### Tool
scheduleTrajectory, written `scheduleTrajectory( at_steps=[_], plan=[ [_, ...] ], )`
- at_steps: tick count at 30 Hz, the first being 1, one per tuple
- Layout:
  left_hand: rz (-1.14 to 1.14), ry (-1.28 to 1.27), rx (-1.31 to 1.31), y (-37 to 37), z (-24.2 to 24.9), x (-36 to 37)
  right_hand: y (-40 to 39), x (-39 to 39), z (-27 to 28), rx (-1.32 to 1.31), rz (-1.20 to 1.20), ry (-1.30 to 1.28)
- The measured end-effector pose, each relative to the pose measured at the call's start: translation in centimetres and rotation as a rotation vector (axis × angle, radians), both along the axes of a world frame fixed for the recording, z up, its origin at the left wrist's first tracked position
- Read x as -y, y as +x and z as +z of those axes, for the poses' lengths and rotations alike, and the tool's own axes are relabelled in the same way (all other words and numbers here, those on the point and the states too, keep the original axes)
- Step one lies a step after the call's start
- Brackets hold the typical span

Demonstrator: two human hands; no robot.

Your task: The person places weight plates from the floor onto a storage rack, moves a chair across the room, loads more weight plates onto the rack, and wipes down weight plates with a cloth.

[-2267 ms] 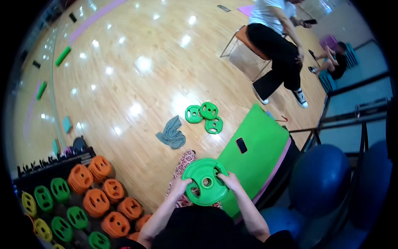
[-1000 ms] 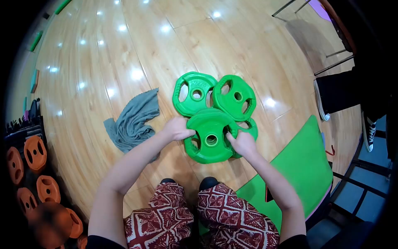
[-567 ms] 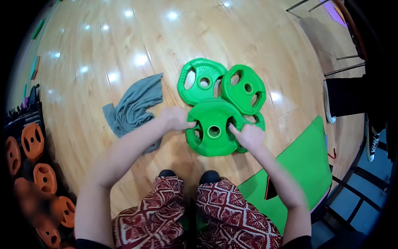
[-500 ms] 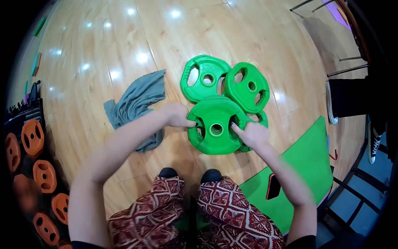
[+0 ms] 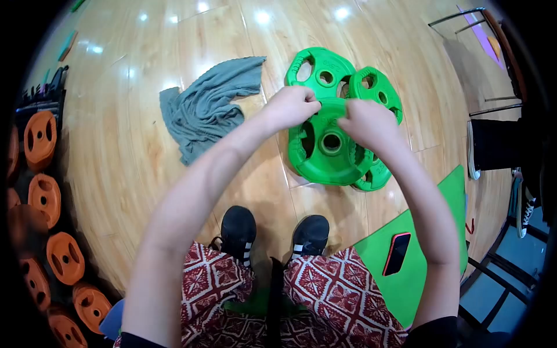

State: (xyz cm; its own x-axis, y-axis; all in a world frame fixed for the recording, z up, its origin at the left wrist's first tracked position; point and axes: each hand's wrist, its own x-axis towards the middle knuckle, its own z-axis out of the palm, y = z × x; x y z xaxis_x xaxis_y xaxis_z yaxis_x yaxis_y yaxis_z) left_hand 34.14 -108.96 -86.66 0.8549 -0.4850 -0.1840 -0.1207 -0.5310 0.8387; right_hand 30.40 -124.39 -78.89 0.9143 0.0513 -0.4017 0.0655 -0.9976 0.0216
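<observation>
Several green weight plates lie together on the wooden floor, some overlapping. The nearest green plate point(image 5: 333, 165) rests over part of another one point(image 5: 377, 177). My left hand point(image 5: 293, 106) is closed at this plate's upper left edge, fingers curled. My right hand point(image 5: 371, 124) is closed at its upper right, over the rim; whether its fingertips grip the plate is hidden. Behind my hands are a green plate point(image 5: 322, 64) at the back and a tilted one point(image 5: 386, 84) to the right. A crumpled grey cloth point(image 5: 206, 107) lies left of the plates.
Orange plates point(image 5: 64, 258) fill a rack at the left. A green mat point(image 5: 371, 249) bearing a phone point(image 5: 397, 254) lies at the lower right. Another person's leg point(image 5: 496, 142) and a chair point(image 5: 503, 52) are at the right. My shoes point(image 5: 310, 235) stand below the plates.
Both hands have moved from the nearest plate's side openings to its far edge. My view has shifted, so the plates and cloth appear further right and higher, and more of my shoes shows.
</observation>
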Motion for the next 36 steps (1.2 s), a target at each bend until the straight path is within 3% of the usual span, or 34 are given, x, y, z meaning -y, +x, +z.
scheduleTrajectory(
  at_steps=[3,4,5,6,8,9,11,14,21,26,27,28,29,36],
  plan=[
    [0.145,-0.063,0.094,-3.3,-0.2,-1.5,-0.9,-4.4,0.4,0.128,0.055,0.320],
    [0.302,-0.137,0.010,-5.1,0.7,-2.4,-1.5,-5.0,0.4,0.139,0.066,0.318],
    [0.463,-0.210,-0.105,-7.8,1.7,-3.4,-2.5,-5.5,-0.2,0.117,-0.059,0.573],
    [0.474,-0.260,-0.147,-9.8,2.8,-4.4,-3.2,-5.9,-0.4,0.139,-0.195,0.837],
    [0.439,-0.240,-0.157,-12.9,1.7,-6.2,-6.7,-7.8,-1.3,0.163,-0.105,0.716],
    [0.406,-0.164,-0.166,-14.4,0.8,-6.9,-8.4,-9.1,-2.5,0.261,-0.092,0.839],
    [0.522,-0.229,-0.154,-17.3,3.3,-6.3,-11.8,-11.4,-1.7,0.267,-0.239,0.852],
    [0.638,-0.180,-0.143,-20.5,-0.1,-6.2,-15.5,-13.5,-5.8,0.435,-0.458,0.982],
    [0.624,-0.037,-0.041,-28.5,-1.1,-8.8,-23.3,-14.2,-7.0,0.217,-0.375,1.044],
    [0.394,0.190,-0.068,-28.7,-2.0,-9.0,-24.4,-13.6,-10.8,0.243,-0.378,1.010],
    [0.310,0.393,-0.056,-29.3,0.5,-8.6,-24.8,-13.4,-12.1,0.188,-0.423,1.019],
    [0.280,0.435,0.076,-29.7,-0.1,-8.1,-25.0,-13.5,-12.3,0.207,-0.431,0.966],
    [0.248,0.471,0.185,-30.8,-0.2,-7.7,-25.9,-13.4,-12.4,0.207,-0.446,0.899],
    [0.187,0.527,0.167,-30.6,-1.1,-7.3,-26.0,-12.8,-12.7,0.178,-0.477,0.946]
  ],
)
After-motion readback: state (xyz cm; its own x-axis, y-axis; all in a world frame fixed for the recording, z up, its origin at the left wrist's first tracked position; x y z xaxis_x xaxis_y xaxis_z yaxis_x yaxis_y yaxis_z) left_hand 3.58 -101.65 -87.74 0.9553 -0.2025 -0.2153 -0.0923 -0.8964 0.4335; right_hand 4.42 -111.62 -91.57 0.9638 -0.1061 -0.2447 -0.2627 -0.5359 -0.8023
